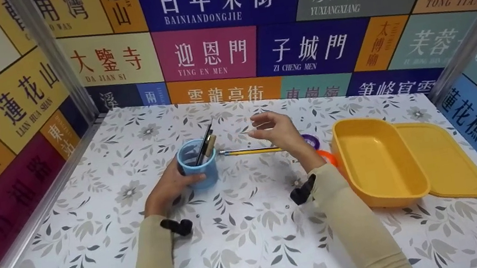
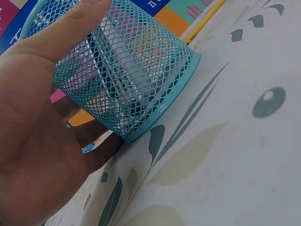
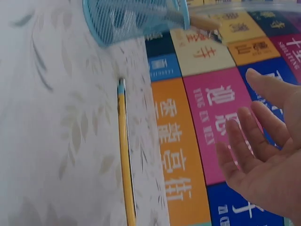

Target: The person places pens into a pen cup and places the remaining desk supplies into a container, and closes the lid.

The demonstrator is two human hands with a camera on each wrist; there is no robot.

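Note:
My left hand point(image 1: 169, 183) grips a light blue mesh pen cup point(image 1: 205, 175) around its side, the thumb across the front. Inside the cup stand a dark pen point(image 1: 204, 145) and a tan-handled item point(image 1: 210, 146) whose kind I cannot tell. In the left wrist view, the cup point(image 2: 127, 61) tilts and its base rim is close to the tabletop. My right hand point(image 1: 277, 131) hovers to the right of the cup, fingers loosely bent, holding nothing. Below it a yellow pencil point(image 1: 252, 151) lies on the table, its end near the cup; the right wrist view shows the pencil point(image 3: 124, 155) too.
Partly behind the right forearm lie a purple tape roll point(image 1: 312, 141) and an orange ring point(image 1: 327, 158). To the right sits a yellow box point(image 1: 375, 157), with its flat yellow lid point(image 1: 442, 158) beside it. Sign-covered walls point(image 1: 209, 54) bound the flowered table point(image 1: 245, 253) at the back and sides.

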